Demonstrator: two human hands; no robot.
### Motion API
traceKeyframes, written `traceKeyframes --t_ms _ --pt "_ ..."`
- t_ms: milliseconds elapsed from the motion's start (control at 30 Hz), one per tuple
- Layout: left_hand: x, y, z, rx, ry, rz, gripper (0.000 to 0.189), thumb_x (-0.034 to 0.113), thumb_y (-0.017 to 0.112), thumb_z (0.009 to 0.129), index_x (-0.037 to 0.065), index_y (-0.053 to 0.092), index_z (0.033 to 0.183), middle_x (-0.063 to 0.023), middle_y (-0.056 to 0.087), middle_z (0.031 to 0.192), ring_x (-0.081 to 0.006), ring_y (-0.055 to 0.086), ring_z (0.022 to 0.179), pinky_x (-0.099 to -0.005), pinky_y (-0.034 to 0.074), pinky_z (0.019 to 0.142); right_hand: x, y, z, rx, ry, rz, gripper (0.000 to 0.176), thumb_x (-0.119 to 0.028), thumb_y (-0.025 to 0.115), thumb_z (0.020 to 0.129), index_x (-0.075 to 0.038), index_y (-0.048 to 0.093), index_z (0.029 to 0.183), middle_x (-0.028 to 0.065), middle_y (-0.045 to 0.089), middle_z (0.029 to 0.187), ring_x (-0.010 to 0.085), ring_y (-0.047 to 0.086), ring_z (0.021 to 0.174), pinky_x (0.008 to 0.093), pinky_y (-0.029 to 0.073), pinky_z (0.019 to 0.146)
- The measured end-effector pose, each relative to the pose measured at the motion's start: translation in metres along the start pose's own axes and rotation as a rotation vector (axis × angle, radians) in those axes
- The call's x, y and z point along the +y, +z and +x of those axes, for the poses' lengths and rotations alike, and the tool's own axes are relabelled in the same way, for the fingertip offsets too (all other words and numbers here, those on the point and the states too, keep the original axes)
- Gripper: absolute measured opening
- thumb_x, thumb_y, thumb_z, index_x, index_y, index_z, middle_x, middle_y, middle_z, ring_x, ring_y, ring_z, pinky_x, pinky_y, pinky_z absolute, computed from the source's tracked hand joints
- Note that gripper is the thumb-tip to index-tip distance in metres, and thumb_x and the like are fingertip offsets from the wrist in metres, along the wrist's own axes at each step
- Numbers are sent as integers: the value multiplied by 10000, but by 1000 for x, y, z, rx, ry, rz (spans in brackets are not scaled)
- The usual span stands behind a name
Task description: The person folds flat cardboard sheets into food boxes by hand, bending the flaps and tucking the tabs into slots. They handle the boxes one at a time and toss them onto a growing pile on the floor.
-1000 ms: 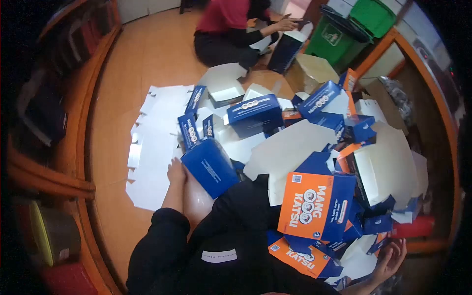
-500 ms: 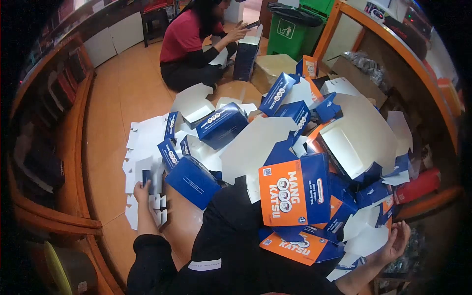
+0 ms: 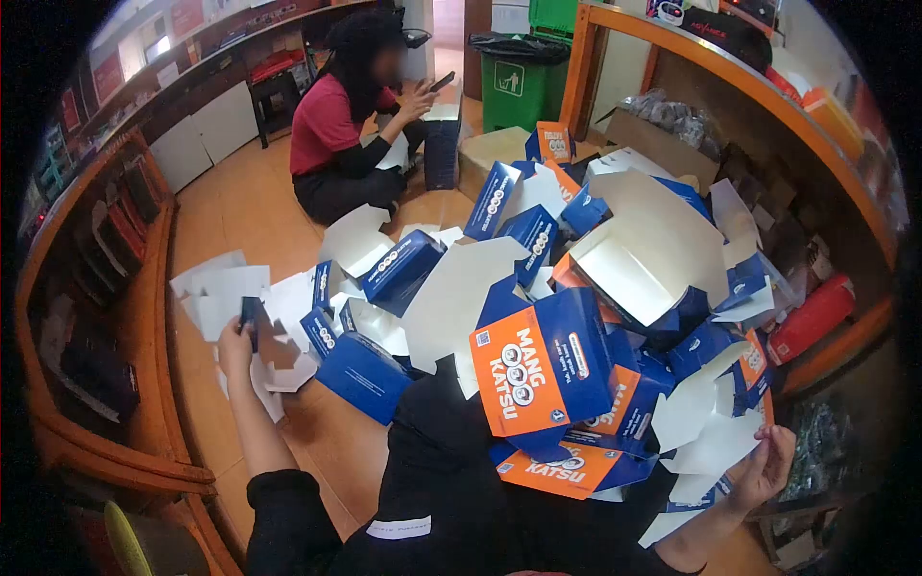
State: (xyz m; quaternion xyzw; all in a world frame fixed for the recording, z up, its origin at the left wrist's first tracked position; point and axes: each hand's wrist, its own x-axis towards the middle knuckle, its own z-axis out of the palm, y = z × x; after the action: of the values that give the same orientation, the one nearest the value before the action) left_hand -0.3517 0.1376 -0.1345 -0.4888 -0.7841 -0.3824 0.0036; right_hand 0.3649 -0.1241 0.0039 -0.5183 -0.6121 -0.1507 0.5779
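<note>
My left hand (image 3: 237, 348) is out at the left, fingers closed on a flat cardboard box blank (image 3: 253, 312) whose dark blue printed side shows at the fingertips. Around it, several white-backed box blanks (image 3: 226, 283) lie loosely spread on the floor. At the lower right, my right hand (image 3: 768, 468) has its fingers curled against the edge of a partly folded box (image 3: 715, 442) with white flaps. Between my hands rises a heap of folded boxes, among them an orange and blue box (image 3: 519, 370) in front and a plain blue-sided box (image 3: 363, 376).
A person (image 3: 331, 134) sits on the floor ahead, holding a phone (image 3: 443, 82) beside a tall blue box (image 3: 442, 154). Behind stands a green bin (image 3: 519, 86). Wooden shelving (image 3: 154, 422) borders the left, and a wooden-framed rack (image 3: 768, 86) the right.
My left hand has moved left with the blank, and the blanks beneath have slid apart and spread leftward. My right hand's fingers have curled in at the white-flapped box. The view has shifted.
</note>
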Motion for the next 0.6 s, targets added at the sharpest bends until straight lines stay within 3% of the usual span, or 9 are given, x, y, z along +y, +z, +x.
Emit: traceKeyframes --t_ms 33,67,167,267,400,467,533,600 --pt "1 -1 3 -179 -7 -10 275 189 563 841 -1 577 1040 -171 628 927 -278 602 803 -354 447 721 -1 -4 -1 -13 -1 -4 239 55 471 810 21 555 1031 136 512 884 197 487 781 282 406 691" --pt "7 -1 2 -165 -3 -11 232 158 550 837 34 598 1027 -185 613 943 -319 587 847 -381 445 721 0 -9 -4 -8 5 -28 238 59 465 813 22 555 1030 139 513 895 196 488 785 281 409 693" --pt "66 -36 -17 120 59 437 241 199 533 840 106 597 1053 -147 585 1018 -306 569 922 -400 456 746 3 -23 -13 7 30 -92 236 70 445 822 24 554 1026 149 516 927 196 493 798 280 423 706" --pt "101 -62 -29 444 116 554 221 228 517 855 122 599 1031 -117 574 945 -317 563 857 -414 459 707 3 -31 -19 17 74 -121 244 83 420 836 29 543 1041 155 512 941 205 502 843 304 449 754" --pt "162 -99 -47 629 462 201 174 208 567 842 129 632 982 -70 595 863 -265 595 743 -358 453 609 6 -30 -18 -58 23 16 257 69 426 832 31 526 1066 165 514 987 223 502 891 323 434 791" --pt "218 -114 -73 579 670 -97 112 82 629 787 77 650 898 -77 590 759 -215 578 652 -285 442 572 5 -14 -15 -67 8 83 255 10 468 822 23 525 1070 172 513 1023 242 499 921 347 411 832" --pt "268 -115 -107 413 787 -318 146 -11 635 735 49 648 868 -83 615 765 -194 575 648 -285 450 583 -7 13 -9 -80 6 129 295 -63 517 801 8 521 1087 175 500 1073 271 482 984 379 370 891" --pt "314 -107 -139 177 1094 -612 217 -77 588 676 37 645 851 -81 652 814 -208 600 654 -299 464 576 -48 55 13 -120 -5 144 383 -137 569 772 -13 500 1127 182 466 1146 306 436 1084 411 309 957"
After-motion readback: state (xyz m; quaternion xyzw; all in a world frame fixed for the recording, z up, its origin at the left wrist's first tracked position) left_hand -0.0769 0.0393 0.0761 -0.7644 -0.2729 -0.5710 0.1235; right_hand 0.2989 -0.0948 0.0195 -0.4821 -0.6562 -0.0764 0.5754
